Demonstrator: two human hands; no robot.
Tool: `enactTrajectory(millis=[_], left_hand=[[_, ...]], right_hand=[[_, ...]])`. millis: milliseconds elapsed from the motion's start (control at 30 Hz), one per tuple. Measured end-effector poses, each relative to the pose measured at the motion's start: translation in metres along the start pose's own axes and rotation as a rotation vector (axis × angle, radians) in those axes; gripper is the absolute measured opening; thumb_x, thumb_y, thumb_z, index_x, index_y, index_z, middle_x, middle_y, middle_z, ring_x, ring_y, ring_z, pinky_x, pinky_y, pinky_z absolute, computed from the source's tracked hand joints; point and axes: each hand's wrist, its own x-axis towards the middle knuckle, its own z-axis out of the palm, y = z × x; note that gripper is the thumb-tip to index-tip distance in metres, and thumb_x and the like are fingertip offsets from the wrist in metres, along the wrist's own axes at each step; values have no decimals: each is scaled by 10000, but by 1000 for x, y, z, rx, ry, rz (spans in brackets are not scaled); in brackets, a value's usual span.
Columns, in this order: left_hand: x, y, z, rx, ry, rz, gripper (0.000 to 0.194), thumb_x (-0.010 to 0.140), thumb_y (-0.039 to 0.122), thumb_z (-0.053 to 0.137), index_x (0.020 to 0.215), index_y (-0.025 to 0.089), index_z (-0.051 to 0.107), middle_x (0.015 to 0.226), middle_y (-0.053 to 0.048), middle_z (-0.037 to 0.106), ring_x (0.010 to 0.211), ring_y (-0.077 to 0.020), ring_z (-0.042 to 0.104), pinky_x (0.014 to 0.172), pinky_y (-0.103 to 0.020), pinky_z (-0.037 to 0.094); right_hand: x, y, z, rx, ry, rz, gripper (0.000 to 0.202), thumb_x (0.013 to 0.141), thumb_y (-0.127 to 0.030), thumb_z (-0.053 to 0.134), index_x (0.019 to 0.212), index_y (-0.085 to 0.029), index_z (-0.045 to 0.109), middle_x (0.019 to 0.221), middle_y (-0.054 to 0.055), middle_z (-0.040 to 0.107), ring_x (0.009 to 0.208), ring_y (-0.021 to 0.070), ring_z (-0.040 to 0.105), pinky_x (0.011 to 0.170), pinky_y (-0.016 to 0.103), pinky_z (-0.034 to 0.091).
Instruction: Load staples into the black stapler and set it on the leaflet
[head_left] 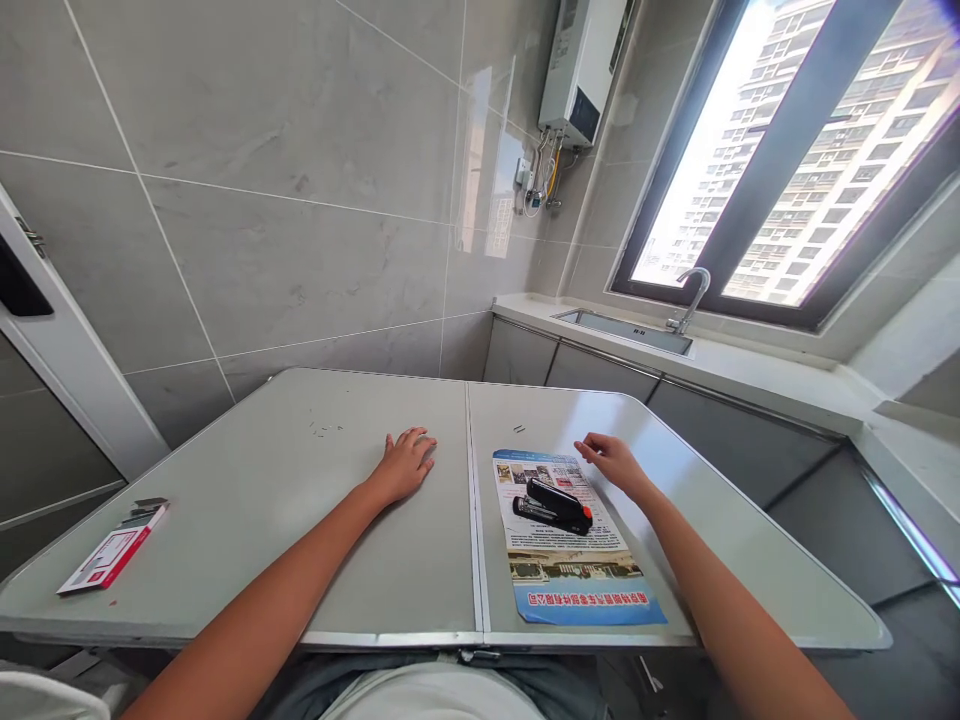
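A black stapler (553, 506) with a red-orange tip at its right end lies on a printed sheet (571, 570), which rests on the right half of the folding table (360, 610). My left hand (405, 463) lies on the left half of the table, fingers spread, holding nothing. Near the sheet's upper right corner is my right hand (604, 457), its fingers bent and close together; whether something small is between them is hidden. Small staples (519, 429) lie just beyond the sheet, and several more bits (322, 430) are scattered beyond my left hand.
At the table's far left lies a red and white box (116, 548) with dark strips at its end. A metal seam (475, 510) divides the tabletop. Behind it are a tiled wall, and at right a counter (750, 375) with a sink and faucet (691, 300).
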Motion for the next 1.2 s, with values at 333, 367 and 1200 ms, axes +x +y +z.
enactTrajectory(millis=[333,367,1200], left_hand=[[2,-11,4,68,-85,-89,515,1038,490,364,1495,288,490,1684,-151,347,1593,-378,223,1214,-752,167],[2,-11,4,70,-83,-88,512,1037,488,366,1491,287,493,1683,-151,348,1592,-379,226,1212,-753,170],[1,-5,3,75,-62,-101,588,1049,458,364,1603,264,336,1670,-160,360,1570,-384,251,1207,-752,189]], right_hand=[[4,60,19,-83,92,93,330,771,-515,557,607,-241,473,572,-3,554,612,183,468,626,307,367],[4,60,20,-87,89,89,324,768,-508,562,610,-242,467,573,-7,547,612,182,464,628,305,365],[-21,26,9,-247,-56,67,197,868,-363,575,749,-213,623,774,59,688,733,206,567,660,308,350]])
